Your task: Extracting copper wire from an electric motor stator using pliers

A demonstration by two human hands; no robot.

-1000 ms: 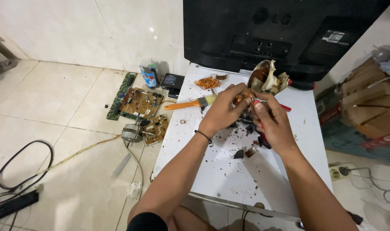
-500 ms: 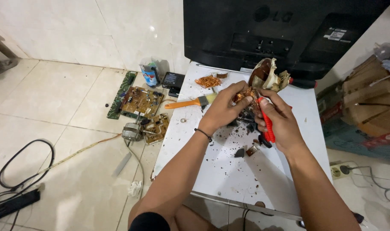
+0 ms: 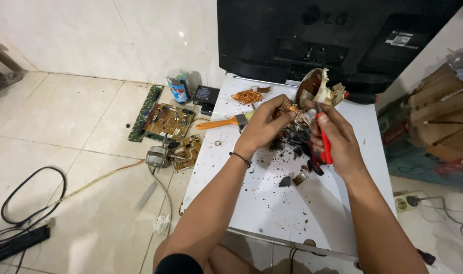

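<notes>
Midway, left hand gripped the half-stripped copper coil, right hand clenched red-handled pliers; torn-off wire and debris lay aside, windings remaining.

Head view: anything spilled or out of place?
Yes. Dark crumbs and broken fragments are scattered across the white tabletop below the left hand and right hand. Bare circuit boards lie loose on the tiled floor.

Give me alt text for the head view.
Left hand grips a coppery motor part over a white board littered with dark debris, while the right hand holds a red-handled tool against it. Circuit boards lie on the tiled floor.
</notes>
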